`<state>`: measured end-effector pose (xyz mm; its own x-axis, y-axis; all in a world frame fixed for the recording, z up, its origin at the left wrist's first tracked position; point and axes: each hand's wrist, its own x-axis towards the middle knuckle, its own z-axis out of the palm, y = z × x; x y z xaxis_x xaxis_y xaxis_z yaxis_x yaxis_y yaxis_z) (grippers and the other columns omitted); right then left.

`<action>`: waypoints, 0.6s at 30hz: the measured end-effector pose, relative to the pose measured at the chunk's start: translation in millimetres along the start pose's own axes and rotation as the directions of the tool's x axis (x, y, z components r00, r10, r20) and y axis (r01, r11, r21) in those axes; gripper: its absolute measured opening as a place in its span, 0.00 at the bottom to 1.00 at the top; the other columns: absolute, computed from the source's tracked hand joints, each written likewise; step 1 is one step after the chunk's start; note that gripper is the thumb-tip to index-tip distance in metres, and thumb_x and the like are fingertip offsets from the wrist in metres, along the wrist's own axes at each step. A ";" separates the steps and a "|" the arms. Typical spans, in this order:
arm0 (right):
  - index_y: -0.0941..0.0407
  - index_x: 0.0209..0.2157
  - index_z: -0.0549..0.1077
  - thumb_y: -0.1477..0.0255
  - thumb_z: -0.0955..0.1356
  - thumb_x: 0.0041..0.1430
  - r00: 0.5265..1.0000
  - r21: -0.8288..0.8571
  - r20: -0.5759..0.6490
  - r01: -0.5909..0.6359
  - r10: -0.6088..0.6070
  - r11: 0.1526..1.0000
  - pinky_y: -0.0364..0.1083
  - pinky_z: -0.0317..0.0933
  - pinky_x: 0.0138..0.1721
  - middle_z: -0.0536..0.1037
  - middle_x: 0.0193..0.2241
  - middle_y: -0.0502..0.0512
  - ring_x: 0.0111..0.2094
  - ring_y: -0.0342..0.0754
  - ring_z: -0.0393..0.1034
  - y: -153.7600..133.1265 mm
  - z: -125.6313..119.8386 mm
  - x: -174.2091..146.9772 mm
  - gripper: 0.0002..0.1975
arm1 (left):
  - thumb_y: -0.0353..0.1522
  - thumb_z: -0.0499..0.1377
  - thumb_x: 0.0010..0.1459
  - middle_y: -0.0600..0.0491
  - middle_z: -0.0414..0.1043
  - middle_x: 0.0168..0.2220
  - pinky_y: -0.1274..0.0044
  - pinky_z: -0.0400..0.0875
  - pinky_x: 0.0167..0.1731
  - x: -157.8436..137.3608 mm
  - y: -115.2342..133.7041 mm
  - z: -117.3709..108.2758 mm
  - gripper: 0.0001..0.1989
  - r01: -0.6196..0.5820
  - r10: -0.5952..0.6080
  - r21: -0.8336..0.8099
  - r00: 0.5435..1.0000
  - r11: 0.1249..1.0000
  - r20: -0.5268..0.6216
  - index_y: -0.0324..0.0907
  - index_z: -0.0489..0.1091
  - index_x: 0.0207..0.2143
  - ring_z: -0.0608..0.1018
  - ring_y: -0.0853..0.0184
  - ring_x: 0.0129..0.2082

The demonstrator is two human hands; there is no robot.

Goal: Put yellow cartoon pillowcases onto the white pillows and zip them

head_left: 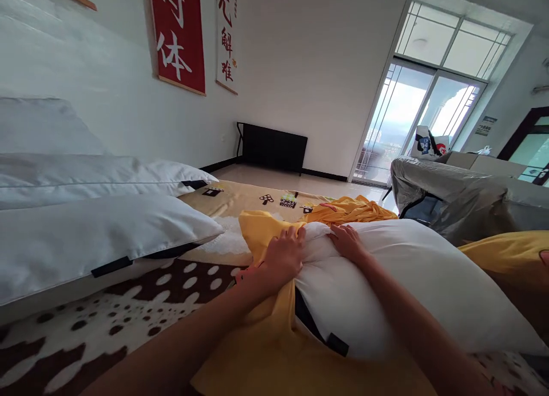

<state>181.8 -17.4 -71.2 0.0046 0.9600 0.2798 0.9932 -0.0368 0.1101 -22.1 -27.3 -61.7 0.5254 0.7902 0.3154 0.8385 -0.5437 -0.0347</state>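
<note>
A plump white pillow (pixel 412 270) lies in front of me, its left end against a yellow pillowcase (pixel 257 227). My left hand (pixel 285 256) is closed around the cloth of the pillowcase where it meets the pillow's end. Just to the right, my right hand (pixel 348 242) grips the bunched white fabric on top of the pillow. More of the yellow cloth spreads beneath the pillow and toward me. A black strip with a dark tag (pixel 337 344) shows along the pillow's near edge. The fingertips of both hands are partly hidden in the folds.
White pillows (pixel 107 222) are stacked at the left on a patterned blanket (pixel 197 282). Crumpled yellow fabric (pixel 349 210) lies beyond my hands. A plastic-covered piece of furniture (pixel 472 196) stands at the right, and a black folded panel (pixel 274 147) leans by the far wall.
</note>
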 end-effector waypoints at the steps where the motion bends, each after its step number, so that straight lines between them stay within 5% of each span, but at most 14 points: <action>1: 0.53 0.44 0.71 0.66 0.56 0.65 1.000 -0.020 -0.011 -0.001 0.001 1.000 0.45 0.55 0.46 0.77 0.42 0.58 0.45 0.50 0.69 -2.4 -3.6 -4.9 0.16 | 0.26 0.54 0.49 0.39 0.66 0.47 0.68 0.71 0.38 5.0 -0.8 -1.6 0.25 0.015 -0.015 0.004 1.000 1.000 -0.010 0.38 0.61 0.52 0.71 0.54 0.46; 8: 0.53 0.41 0.71 0.72 0.58 0.63 0.998 -0.136 -0.018 0.062 -0.065 0.989 0.45 0.56 0.41 0.77 0.39 0.58 0.42 0.51 0.70 -22.7 -40.5 -37.1 0.12 | 0.25 0.48 0.55 0.38 0.69 0.40 0.69 0.70 0.34 24.8 -13.6 -15.0 0.16 0.050 -0.050 -0.014 0.998 0.999 -0.032 0.35 0.66 0.45 0.76 0.55 0.38; 18: 0.61 0.46 0.71 0.80 0.58 0.61 0.958 -0.348 -0.069 0.240 -0.280 0.906 0.46 0.60 0.31 0.78 0.32 0.59 0.33 0.50 0.73 -71.0 -80.6 -88.4 0.16 | 0.27 0.43 0.59 0.38 0.72 0.37 0.66 0.67 0.32 41.1 -16.5 -21.1 0.16 0.096 -0.109 -0.071 0.971 0.993 -0.214 0.34 0.65 0.44 0.76 0.48 0.37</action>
<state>101.6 -122.0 -26.8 -0.2817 0.9105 0.3026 0.8609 0.1005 0.4988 -17.4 8.1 -28.1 0.3878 0.7657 0.5131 0.8726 -0.4844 0.0634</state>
